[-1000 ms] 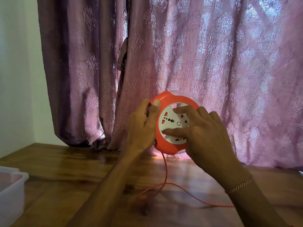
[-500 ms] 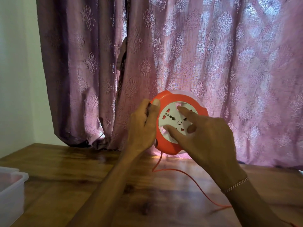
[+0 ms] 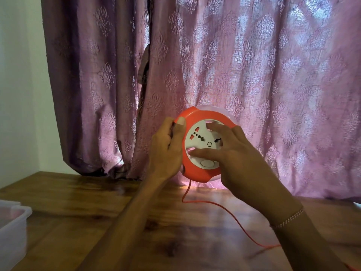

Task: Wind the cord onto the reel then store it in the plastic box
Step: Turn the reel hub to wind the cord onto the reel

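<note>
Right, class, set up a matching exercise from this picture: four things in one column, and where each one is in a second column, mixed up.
Things:
1. reel
2. cord
3. box
4. curtain

Places:
A. hanging behind the table
B. at the left edge, on the table
C. held up between both hands
D. trailing from the reel across the table

Pairs: 1-C, 2-D, 3-B, 4-A. The left hand grips the reel's rim; the right hand has fingers on its white face.

Reel [image 3: 195,167] above table [image 3: 78,202], before curtain [image 3: 273,75]; box [image 3: 11,231] far left.
</note>
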`<move>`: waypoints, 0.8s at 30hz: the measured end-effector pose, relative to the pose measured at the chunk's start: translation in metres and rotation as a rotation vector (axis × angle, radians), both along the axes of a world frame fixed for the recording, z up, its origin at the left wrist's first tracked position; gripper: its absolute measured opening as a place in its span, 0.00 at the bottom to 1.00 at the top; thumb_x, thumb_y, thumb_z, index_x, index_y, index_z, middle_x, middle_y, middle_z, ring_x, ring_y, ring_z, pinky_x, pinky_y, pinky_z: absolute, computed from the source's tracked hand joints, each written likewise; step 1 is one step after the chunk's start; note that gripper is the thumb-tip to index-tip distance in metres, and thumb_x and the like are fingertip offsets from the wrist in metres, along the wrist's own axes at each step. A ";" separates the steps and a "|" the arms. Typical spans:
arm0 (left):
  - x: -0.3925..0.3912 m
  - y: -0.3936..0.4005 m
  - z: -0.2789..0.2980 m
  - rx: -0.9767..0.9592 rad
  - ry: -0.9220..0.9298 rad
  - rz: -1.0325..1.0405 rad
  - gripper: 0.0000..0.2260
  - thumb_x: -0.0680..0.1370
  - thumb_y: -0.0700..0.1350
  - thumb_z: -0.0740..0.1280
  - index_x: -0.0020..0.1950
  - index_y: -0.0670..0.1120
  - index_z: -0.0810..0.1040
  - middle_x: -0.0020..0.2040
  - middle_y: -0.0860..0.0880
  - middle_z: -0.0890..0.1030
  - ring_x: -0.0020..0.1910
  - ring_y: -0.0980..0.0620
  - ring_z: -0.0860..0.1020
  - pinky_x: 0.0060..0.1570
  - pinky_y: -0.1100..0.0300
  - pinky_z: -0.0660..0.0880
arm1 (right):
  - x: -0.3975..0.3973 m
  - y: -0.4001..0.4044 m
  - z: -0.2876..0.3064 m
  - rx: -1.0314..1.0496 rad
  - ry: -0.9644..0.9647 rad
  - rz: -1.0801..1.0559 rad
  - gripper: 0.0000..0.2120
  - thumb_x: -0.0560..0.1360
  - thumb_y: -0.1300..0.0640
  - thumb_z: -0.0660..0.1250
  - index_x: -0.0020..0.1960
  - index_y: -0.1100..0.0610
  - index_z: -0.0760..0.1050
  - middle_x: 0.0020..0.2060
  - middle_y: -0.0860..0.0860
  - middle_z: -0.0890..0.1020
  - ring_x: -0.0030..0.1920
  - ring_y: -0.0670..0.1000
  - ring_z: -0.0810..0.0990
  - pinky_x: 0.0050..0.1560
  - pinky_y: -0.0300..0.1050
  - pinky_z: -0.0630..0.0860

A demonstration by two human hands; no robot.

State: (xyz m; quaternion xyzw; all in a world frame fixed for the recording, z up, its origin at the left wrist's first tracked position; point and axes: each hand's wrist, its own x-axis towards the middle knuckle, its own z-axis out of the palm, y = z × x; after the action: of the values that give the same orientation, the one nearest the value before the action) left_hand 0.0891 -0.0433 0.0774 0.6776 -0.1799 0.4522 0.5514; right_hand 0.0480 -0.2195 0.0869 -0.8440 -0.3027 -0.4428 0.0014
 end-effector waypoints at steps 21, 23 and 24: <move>-0.003 -0.005 -0.001 0.023 0.001 0.011 0.21 0.80 0.65 0.55 0.45 0.48 0.74 0.36 0.50 0.80 0.38 0.47 0.80 0.42 0.40 0.78 | -0.011 0.016 -0.001 0.395 -0.127 -0.238 0.33 0.67 0.23 0.61 0.67 0.36 0.74 0.38 0.45 0.86 0.41 0.55 0.84 0.37 0.43 0.74; -0.001 -0.004 -0.001 0.006 0.013 -0.003 0.22 0.80 0.65 0.55 0.46 0.47 0.74 0.38 0.47 0.82 0.41 0.43 0.82 0.43 0.37 0.79 | -0.011 0.014 0.000 0.359 -0.168 -0.223 0.31 0.69 0.24 0.62 0.66 0.38 0.76 0.37 0.45 0.86 0.40 0.54 0.83 0.36 0.41 0.71; 0.000 -0.003 -0.002 0.006 0.020 -0.006 0.22 0.80 0.66 0.55 0.46 0.47 0.74 0.39 0.47 0.83 0.41 0.41 0.83 0.43 0.36 0.79 | -0.010 0.012 0.001 0.344 -0.180 -0.212 0.30 0.70 0.26 0.63 0.65 0.39 0.77 0.37 0.46 0.85 0.41 0.54 0.81 0.36 0.41 0.69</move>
State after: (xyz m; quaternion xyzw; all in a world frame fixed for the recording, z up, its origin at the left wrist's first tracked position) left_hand 0.0895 -0.0466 0.0757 0.6832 -0.1778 0.4429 0.5526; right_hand 0.0379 -0.2070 0.0875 -0.8155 -0.1315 -0.5590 0.0718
